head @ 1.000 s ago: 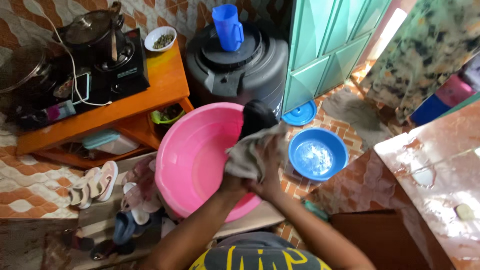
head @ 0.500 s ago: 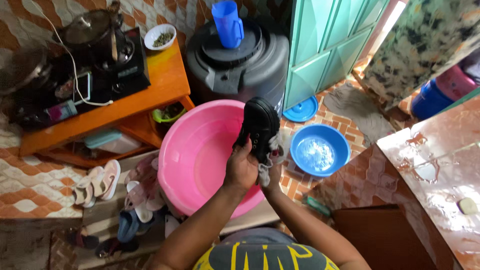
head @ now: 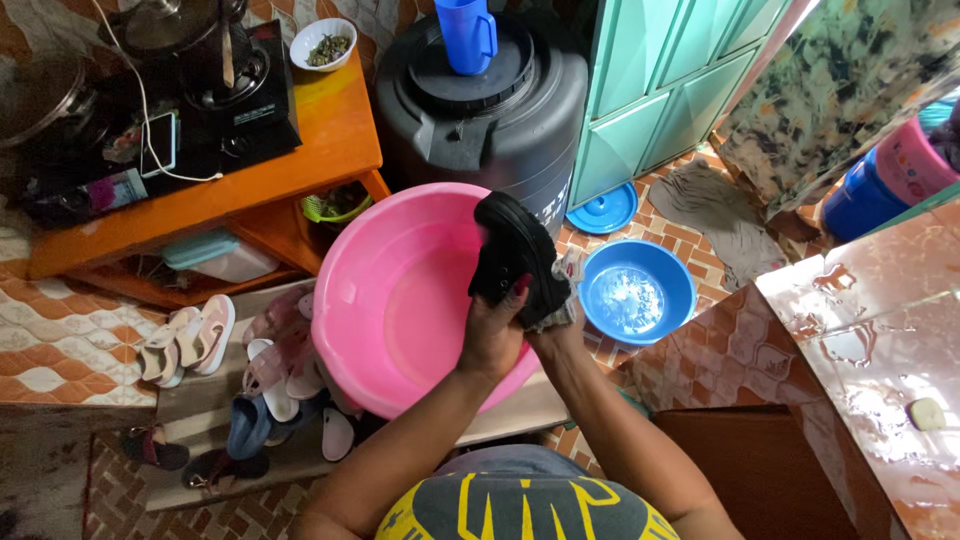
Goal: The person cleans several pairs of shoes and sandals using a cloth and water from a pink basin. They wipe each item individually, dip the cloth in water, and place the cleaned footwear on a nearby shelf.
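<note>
A black shoe [head: 512, 252] is held upright over the right rim of a large pink basin [head: 390, 300]. My left hand [head: 492, 335] grips the shoe's lower end from the left. My right hand [head: 556, 335] is mostly hidden behind the shoe and holds a grey cloth [head: 566, 290] pressed against the shoe's right side. A blue bowl [head: 637, 299] with soapy water stands on the tiled floor just to the right.
Behind the basin stands a black water drum [head: 490, 110] with a blue jug [head: 466, 35] on its lid. An orange table [head: 240, 190] with a stove stands at the left. Sandals [head: 190, 345] lie on a plank below. A wet counter [head: 880, 350] stands at the right.
A second ago both hands wrung the grey cloth over the shoe. Now the shoe is uncovered and raised, my left hand grips it, and the cloth sits behind it on the right.
</note>
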